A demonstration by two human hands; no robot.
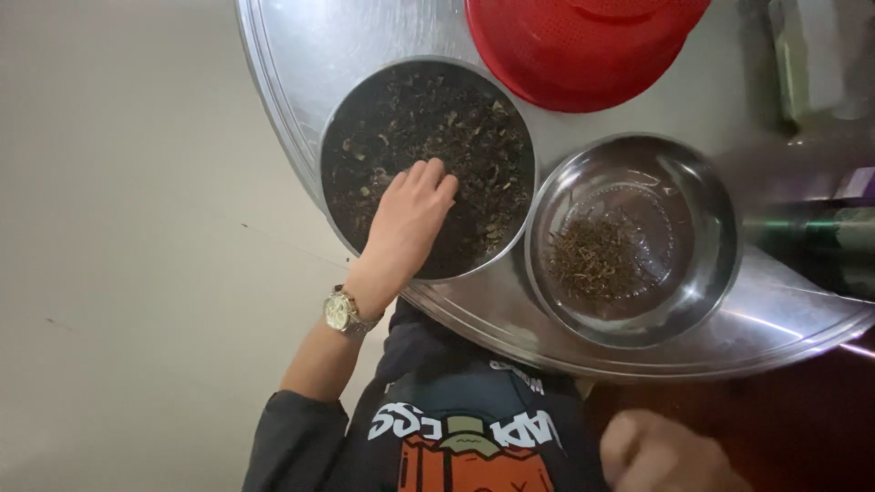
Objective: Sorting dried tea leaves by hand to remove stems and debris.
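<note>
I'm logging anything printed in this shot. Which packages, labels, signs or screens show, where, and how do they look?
No packages, signs or screens show.
Shirt print: bottom centre, on the person's dark top; white lettering above an orange and green picture.
Watch dial: left wrist; round, pale, gold-toned case.

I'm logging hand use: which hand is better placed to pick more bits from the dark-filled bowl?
Left. The left hand rests inside the bowl of dark dried bits, fingers on them; the right hand is down near the body, blurred.
</note>
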